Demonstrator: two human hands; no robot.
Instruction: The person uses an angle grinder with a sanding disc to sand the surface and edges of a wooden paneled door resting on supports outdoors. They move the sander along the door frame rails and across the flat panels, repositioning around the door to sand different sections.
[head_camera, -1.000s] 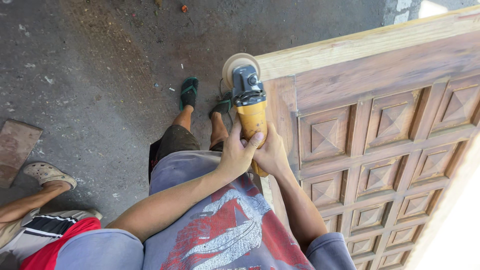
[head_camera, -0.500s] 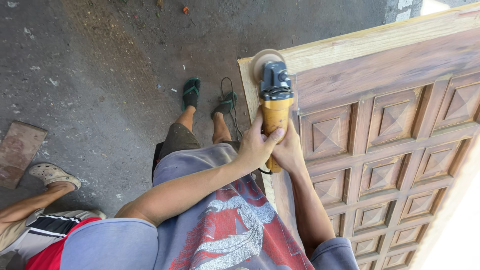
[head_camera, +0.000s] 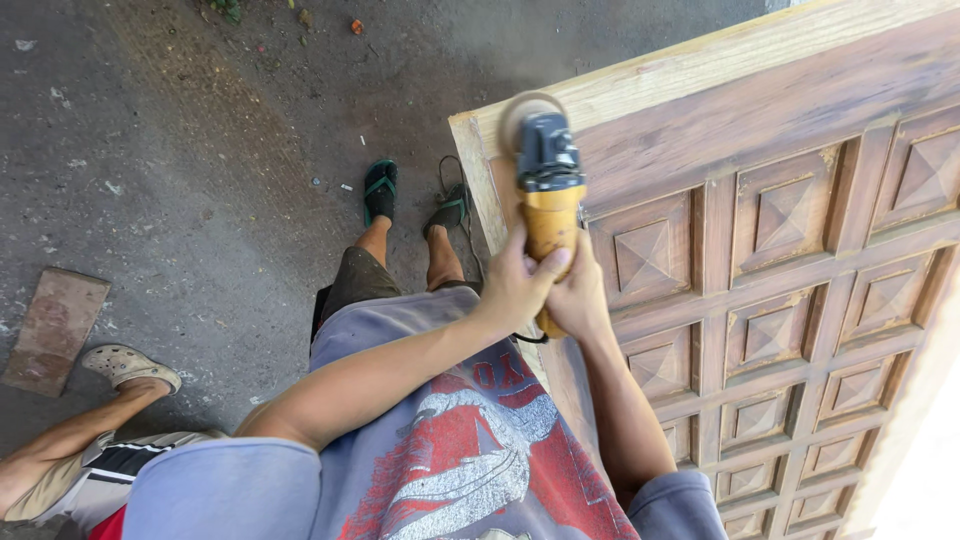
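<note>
Both my hands grip a yellow and grey angle grinder (head_camera: 545, 190). My left hand (head_camera: 515, 285) wraps the yellow body from the left, and my right hand (head_camera: 580, 295) holds it from the right. The grinder's round sanding disc (head_camera: 520, 108) rests at the top corner of a carved wooden door (head_camera: 800, 260) with raised square panels. The disc looks blurred. The door's pale bare edge (head_camera: 660, 85) runs along the top.
My feet in green sandals (head_camera: 380, 190) stand on the grey concrete floor (head_camera: 200, 150), with a cable (head_camera: 450, 175) by them. Another person's leg and grey shoe (head_camera: 130, 365) are at the lower left, beside a flat brown board (head_camera: 55, 330).
The grinder and both hands have slid to the right along the door's top edge, onto the corner of the wood.
</note>
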